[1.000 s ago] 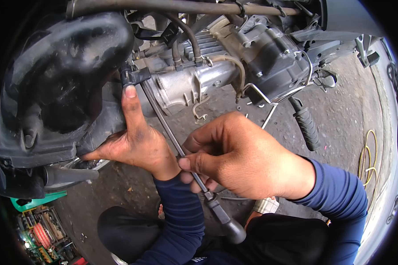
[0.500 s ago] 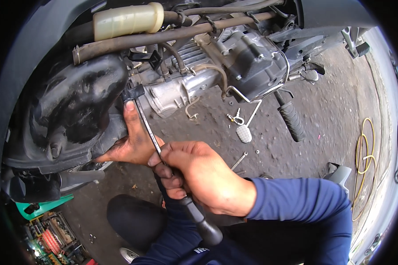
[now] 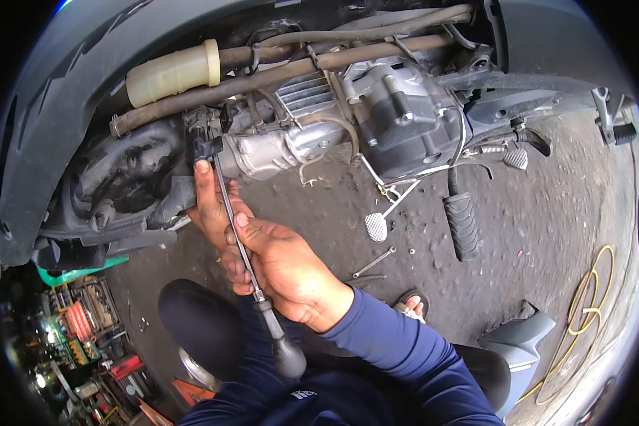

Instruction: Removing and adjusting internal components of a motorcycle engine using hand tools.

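Observation:
In my right hand (image 3: 284, 266) is a long-shafted screwdriver (image 3: 243, 252), its shaft held between thumb and fingers. Its black bulbous handle (image 3: 285, 355) points back toward my body. The tip reaches a small black part (image 3: 207, 148) on the intake beside the engine; the exact contact point is hidden. My left hand (image 3: 207, 202) is partly behind the shaft, its thumb pressed against the underside of that black part. Some of its fingers are hidden. Next to it sits the glossy black air box (image 3: 124, 174) of a motorcycle, with the engine (image 3: 405, 117) to the right.
Hoses (image 3: 277, 71) and a yellowed plastic cylinder (image 3: 174, 72) run above the engine. A wrench (image 3: 374, 262) and small loose parts lie on the ground below a foot pedal (image 3: 376, 227). Tools (image 3: 82, 323) fill the lower left. A yellow cord (image 3: 582, 312) and grey panel (image 3: 522, 348) are right.
My right hand has turned, its thumb now stretched along the screwdriver shaft. The handle has swung left. The view has shifted, bringing a sandaled foot and more tools into sight.

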`<state>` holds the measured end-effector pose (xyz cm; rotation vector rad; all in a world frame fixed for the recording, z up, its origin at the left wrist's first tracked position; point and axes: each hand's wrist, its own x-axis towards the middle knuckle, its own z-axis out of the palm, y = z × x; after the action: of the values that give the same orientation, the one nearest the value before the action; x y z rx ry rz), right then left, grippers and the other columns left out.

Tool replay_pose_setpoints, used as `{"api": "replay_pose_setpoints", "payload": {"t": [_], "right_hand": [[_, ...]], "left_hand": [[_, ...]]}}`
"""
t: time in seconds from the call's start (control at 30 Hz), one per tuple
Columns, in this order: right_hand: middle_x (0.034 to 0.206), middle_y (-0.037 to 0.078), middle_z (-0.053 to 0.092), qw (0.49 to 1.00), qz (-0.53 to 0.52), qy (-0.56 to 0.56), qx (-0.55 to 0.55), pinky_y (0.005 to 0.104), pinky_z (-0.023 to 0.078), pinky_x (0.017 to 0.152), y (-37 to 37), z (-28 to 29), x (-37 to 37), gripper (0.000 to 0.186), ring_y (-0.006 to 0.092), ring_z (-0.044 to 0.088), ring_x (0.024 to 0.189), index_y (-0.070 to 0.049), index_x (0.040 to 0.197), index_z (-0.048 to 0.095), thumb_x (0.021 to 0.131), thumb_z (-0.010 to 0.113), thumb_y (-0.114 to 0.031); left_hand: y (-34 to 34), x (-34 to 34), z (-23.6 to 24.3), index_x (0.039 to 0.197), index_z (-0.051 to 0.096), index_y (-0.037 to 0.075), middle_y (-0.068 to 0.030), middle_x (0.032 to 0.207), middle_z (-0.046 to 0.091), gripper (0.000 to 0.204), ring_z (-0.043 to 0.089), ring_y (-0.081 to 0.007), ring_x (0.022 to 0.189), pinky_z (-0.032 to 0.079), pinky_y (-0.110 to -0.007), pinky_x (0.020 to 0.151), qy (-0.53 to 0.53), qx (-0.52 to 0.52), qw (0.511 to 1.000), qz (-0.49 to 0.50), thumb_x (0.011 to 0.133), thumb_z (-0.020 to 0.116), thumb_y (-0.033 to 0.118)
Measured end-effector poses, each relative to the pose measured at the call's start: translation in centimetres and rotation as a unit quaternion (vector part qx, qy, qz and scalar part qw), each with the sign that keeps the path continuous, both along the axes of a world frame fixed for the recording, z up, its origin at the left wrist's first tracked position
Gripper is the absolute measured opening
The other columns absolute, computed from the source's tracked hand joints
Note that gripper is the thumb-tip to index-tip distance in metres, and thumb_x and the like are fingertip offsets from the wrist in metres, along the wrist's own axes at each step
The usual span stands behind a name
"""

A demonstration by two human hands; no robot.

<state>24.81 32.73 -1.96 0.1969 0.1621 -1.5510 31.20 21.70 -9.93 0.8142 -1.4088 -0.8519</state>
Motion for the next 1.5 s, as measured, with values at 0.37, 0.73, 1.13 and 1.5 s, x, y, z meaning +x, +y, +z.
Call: {"api": "replay_pose_setpoints", "payload": {"t": [0.37,0.73,1.13,1.5], "right_hand": [[0.078,0.003,0.058,0.994,0.012,0.016,0.103,0.0236,0.039,0.053,-0.7,1.4,-0.7,0.032,0.0089,0.045,0.058,-0.007,0.093,0.060,0.107,0.058,-0.036],[0.078,0.002,0.057,0.992,-0.001,-0.005,0.127,0.0276,0.042,0.055,-1.1,1.0,-0.4,0.034,0.0107,0.047,0.063,-0.006,0.091,0.061,0.109,0.055,-0.034],[0.079,0.002,0.055,0.994,0.019,-0.001,0.110,0.0260,0.041,0.053,-1.4,1.5,-1.5,0.031,0.0097,0.046,0.059,-0.005,0.094,0.058,0.106,0.060,-0.034],[0.074,0.001,0.052,0.994,0.014,-0.038,0.104,0.0259,0.038,0.048,-2.1,1.0,-1.2,0.030,0.0084,0.045,0.057,-0.005,0.093,0.058,0.107,0.060,-0.032]], "left_hand": [[0.4,-1.1,8.7,0.097,0.063,0.003,-0.0042,0.092,0.059,0.064,0.055,-0.0145,0.083,0.046,-0.032,0.077,-0.306,0.285,0.908,0.029,0.096,0.060,0.067],[-1.0,-0.9,9.2,0.086,0.066,0.006,-0.0008,0.078,0.059,0.072,0.054,-0.0118,0.071,0.044,-0.030,0.063,-0.282,0.351,0.893,-0.007,0.090,0.060,0.077],[-1.3,-0.9,8.2,0.062,0.053,0.012,0.0038,0.053,0.047,0.065,0.037,-0.0066,0.042,0.028,-0.027,0.040,-0.217,0.270,0.938,-0.020,0.088,0.071,0.069],[-3.1,-0.4,5.9,0.074,0.064,0.007,0.0033,0.060,0.055,0.047,0.042,-0.0056,0.043,0.030,-0.025,0.040,-0.148,0.220,0.964,-0.018,0.090,0.080,0.049]]}}
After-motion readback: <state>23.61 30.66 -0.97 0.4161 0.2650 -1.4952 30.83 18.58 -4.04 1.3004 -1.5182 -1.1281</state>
